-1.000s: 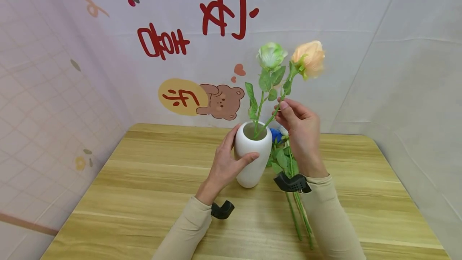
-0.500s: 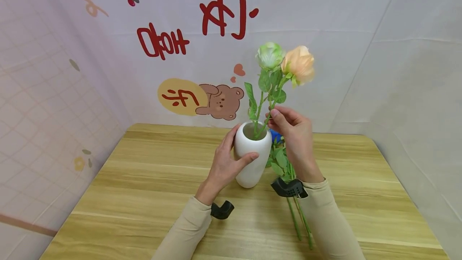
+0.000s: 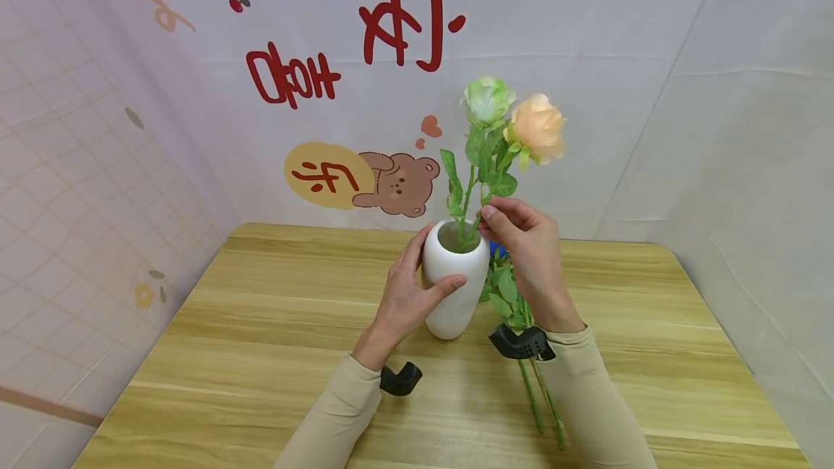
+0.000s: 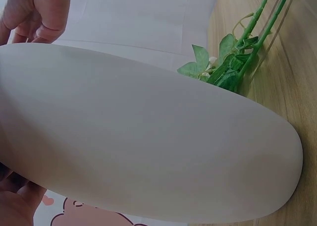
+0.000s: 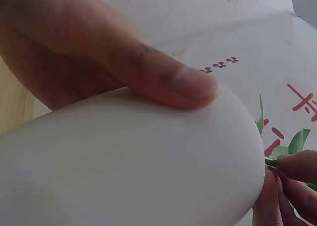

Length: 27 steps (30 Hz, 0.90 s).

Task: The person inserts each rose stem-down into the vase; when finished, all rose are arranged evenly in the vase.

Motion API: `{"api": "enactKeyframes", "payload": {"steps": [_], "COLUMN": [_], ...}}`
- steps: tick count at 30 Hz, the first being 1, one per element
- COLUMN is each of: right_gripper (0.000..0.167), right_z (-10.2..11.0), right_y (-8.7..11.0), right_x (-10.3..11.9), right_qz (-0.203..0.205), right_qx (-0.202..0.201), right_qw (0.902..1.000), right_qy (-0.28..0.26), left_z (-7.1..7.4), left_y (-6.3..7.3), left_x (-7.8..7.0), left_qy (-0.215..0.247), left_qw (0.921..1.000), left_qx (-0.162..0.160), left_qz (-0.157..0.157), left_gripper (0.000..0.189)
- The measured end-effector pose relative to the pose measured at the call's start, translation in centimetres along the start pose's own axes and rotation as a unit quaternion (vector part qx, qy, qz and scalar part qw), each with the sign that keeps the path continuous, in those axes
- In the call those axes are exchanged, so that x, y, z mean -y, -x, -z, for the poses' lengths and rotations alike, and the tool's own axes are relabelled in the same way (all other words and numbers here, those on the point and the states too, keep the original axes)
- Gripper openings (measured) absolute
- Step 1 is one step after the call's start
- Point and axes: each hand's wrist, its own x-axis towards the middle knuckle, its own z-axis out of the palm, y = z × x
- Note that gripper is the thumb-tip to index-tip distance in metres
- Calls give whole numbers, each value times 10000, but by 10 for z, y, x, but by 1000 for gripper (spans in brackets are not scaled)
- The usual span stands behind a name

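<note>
A white vase (image 3: 451, 295) stands upright on the table. My left hand (image 3: 410, 294) grips its left side, thumb across the front and fingers round the back; the right wrist view shows that thumb (image 5: 193, 89) against the white wall. With my right hand (image 3: 531, 252), just over the rim's right side, I pinch the green stem of a peach rose (image 3: 537, 129) between thumb and fingertips. That stem's lower end is inside the vase mouth. Beside it a pale green rose (image 3: 487, 101) stands in the vase, its leafy stem leaning slightly right.
More flowers lie on the wooden table (image 3: 274, 353) right of the vase, partly under my right arm: a blue bloom (image 3: 498, 248), green leaves (image 3: 504, 288) and long stems (image 3: 544, 396). A white printed backdrop (image 3: 586, 35) rises behind the table and at both sides.
The peach rose has moved left and down, closer to the green rose, its stem deeper in the vase. My right hand has come down toward the rim with it. My left hand stays put.
</note>
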Motion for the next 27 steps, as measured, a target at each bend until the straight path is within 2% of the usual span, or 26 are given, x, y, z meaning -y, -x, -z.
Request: {"api": "enactKeyframes", "payload": {"steps": [10,20,27], "right_gripper": [36,42,43], "right_z": [2,7,29], "right_y": [-3,3,14], "right_x": [-5,-20,-30], "right_qz": [-285,-410,-268], "right_qx": [-268,-27,377], "right_qw": [9954,9924,9909], "right_qy": [872,1157,1262], "left_z": [-1,-1,1], "left_y": [0,-1,1], "left_x": [0,0,-1], "left_qy": [-3,-29,-83], "left_qw": [10000,10000,10000], "left_qx": [-18,-30,-28], "left_qz": [-15,-62,-25], "left_gripper": [105,101,105]}}
